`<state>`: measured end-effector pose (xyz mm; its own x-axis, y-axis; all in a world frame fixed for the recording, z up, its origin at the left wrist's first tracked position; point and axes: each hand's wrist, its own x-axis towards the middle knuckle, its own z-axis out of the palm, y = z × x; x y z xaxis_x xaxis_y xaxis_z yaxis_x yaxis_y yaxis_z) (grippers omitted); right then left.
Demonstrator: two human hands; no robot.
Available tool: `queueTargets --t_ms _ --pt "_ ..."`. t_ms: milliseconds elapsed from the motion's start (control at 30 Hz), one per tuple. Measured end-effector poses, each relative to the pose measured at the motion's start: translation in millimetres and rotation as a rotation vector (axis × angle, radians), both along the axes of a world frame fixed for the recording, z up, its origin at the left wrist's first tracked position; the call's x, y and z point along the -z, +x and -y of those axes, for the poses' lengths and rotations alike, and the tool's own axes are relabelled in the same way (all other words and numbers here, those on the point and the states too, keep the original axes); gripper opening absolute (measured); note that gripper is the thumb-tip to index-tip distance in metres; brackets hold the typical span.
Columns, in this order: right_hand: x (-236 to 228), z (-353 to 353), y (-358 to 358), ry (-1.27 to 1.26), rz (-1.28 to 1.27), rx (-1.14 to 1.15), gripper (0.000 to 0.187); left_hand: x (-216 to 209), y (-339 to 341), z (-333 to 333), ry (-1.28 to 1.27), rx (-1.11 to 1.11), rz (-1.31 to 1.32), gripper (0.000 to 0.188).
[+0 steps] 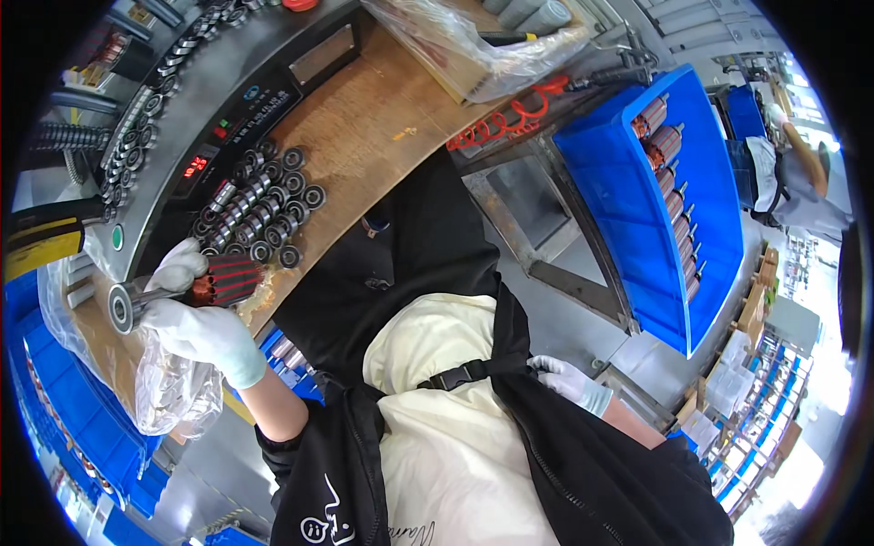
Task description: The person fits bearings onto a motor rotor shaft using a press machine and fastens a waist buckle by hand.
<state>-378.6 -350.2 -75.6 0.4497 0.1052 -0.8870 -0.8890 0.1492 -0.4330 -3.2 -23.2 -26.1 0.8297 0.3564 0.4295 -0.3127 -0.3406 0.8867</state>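
My left hand [202, 338], in a white glove, grips a motor armature [229, 278] at the left end of the workbench. The armature has a dark core with red slots. A round bearing [121, 309] shows at the end beyond my fingers; part of the shaft is hidden by the glove. Many loose bearings [259, 207] lie in rows and a cluster on the bench, just beyond this hand. My right hand [569, 384], also gloved, is low at my right side by the black jacket edge. Its fingers are curled, and what they hold, if anything, cannot be made out.
A brown bench top [382, 109] curves past a grey machine panel [259, 96] with a red display. A blue bin [601, 155] of armatures stands to the right, near a coiled red hose [510, 123]. Clear plastic bags [177, 391] hang at the left. Another person [783, 177] is at far right.
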Motion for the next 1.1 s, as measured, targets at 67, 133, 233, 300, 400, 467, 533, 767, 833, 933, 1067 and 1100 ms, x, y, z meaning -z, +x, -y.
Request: queueTargets --t_ms 67,133,233,300,400,467,533,767,833,933,1067,1100 --pt "0.2 8.2 1.2 0.011 0.036 -0.044 0.036 -2.9 1.3 2.5 0.015 0.011 0.014 0.073" --pt "-3.6 9.6 7.2 0.026 0.060 -0.081 0.034 -8.3 -1.7 10.0 -0.015 -0.033 0.006 0.064" --pt "-28.7 6.6 29.3 0.042 0.006 -0.033 0.019 -5.8 0.1 8.3 -0.010 -0.014 0.019 0.063" --pt "-21.6 10.2 14.7 0.007 0.037 -0.022 0.018 -5.3 -0.3 6.0 0.000 0.004 0.033 0.063" --pt "-15.3 13.2 5.6 -0.032 0.152 0.038 0.018 -3.6 0.6 0.9 0.030 -0.017 -0.061 0.077" --pt "-16.3 18.1 7.2 -0.030 0.229 0.089 0.019 -2.3 3.2 -1.6 0.048 -0.015 -0.046 0.076" --pt "-25.3 27.9 14.7 0.092 -0.071 -0.151 0.020 -4.2 3.6 0.0 0.039 -0.009 -0.067 0.076" --pt "-19.4 21.3 30.7 -0.158 0.190 -0.854 0.029 -3.9 1.8 13.5 0.079 0.019 -0.015 0.072" --pt "-17.5 16.5 42.0 -0.343 0.215 -1.053 0.026 -4.6 1.6 13.3 0.107 0.056 0.018 0.071" --pt "-18.8 28.1 48.4 -0.350 0.503 -0.890 0.023 -4.9 -0.3 10.2 0.114 0.050 0.013 0.071" --pt "-7.8 25.3 41.7 -0.444 0.555 -0.920 0.020 -2.7 1.1 6.4 0.083 0.021 0.008 0.070" --pt "-11.6 21.2 44.3 -0.443 0.553 -0.925 0.020 -1.9 2.2 4.3 0.047 0.015 0.009 0.070"
